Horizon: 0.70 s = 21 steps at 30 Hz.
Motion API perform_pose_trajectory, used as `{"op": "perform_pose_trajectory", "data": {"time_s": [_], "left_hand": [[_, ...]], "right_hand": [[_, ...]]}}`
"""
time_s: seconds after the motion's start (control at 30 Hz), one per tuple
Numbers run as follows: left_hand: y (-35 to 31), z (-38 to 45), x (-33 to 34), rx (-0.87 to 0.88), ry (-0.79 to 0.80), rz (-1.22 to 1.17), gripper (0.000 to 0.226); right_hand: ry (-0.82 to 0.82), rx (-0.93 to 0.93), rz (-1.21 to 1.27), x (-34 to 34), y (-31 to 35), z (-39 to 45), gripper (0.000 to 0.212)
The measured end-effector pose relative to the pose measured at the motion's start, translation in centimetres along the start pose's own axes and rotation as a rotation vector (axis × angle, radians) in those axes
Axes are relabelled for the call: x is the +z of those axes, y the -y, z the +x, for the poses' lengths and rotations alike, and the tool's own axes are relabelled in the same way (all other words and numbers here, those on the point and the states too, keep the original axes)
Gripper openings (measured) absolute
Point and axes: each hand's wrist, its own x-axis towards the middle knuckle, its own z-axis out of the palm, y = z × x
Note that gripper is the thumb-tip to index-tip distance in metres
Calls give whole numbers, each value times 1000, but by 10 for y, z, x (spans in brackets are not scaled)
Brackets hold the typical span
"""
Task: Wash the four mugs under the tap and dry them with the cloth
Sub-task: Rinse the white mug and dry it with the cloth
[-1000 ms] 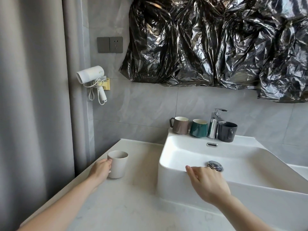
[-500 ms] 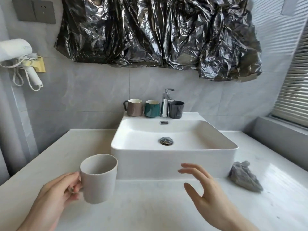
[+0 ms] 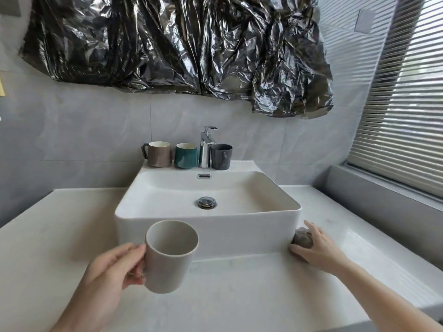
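My left hand (image 3: pixel 112 269) grips the handle of a pale beige mug (image 3: pixel 169 256), held upright above the counter in front of the sink (image 3: pixel 206 233). My right hand (image 3: pixel 316 248) lies over the crumpled grey cloth (image 3: pixel 302 238) at the sink's front right corner, fingers wrapping around it. On the sink's back ledge stand a brown mug (image 3: pixel 158 154), a green mug (image 3: pixel 185 155) and a dark grey mug (image 3: pixel 221 156), either side of the chrome tap (image 3: pixel 205 147). No water is running.
The white counter (image 3: pixel 239 295) runs left and right of the basin. A grey sill (image 3: pixel 383 195) and window blinds (image 3: pixel 407 104) are at the right. Crinkled black plastic (image 3: pixel 179 44) covers the wall above the tap.
My left hand lifted the beige mug off the left counter and brought it to the centre front. My right hand moved right onto the cloth. My view swung right.
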Motion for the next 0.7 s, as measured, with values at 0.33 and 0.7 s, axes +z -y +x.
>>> {"op": "perform_pose_trajectory", "data": {"time_s": [0.33,0.7], "left_hand": [[-26,17,1,175,55,167,46],[-62,75,22,457,58,504,49]], "right_hand": [[-156,-125,-304,34,-7,-8,32],[-323,-76,171,35,-4,-21,13]]}}
